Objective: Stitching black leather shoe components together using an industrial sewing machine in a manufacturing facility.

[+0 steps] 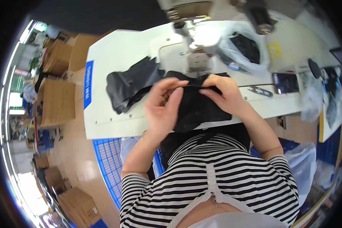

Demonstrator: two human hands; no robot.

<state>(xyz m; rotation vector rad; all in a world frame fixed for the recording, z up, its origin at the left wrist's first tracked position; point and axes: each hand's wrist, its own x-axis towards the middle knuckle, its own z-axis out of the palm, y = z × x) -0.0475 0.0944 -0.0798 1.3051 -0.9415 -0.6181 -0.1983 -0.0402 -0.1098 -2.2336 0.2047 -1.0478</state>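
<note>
A piece of black fabric (199, 110) lies at the front of the white sewing table, under the sewing machine's head (197, 57), and its lower part hangs over the near edge. My right hand (228, 95) pinches the fabric's upper edge between thumb and fingers. My left hand (164, 104), a little blurred, has its thumb and fingertips closed at the same edge, just left of the right hand. To the left of the left hand lies a stack of black, leather-like pieces (135, 81).
Thread snips (260, 91) and a dark phone (285, 83) lie on the table (106, 127) at right. Behind them sits a clear plastic bag with black pieces (244, 47). A blue plastic basket (107, 159) stands below the table at left; cardboard boxes (57, 102) stand on the floor beyond.
</note>
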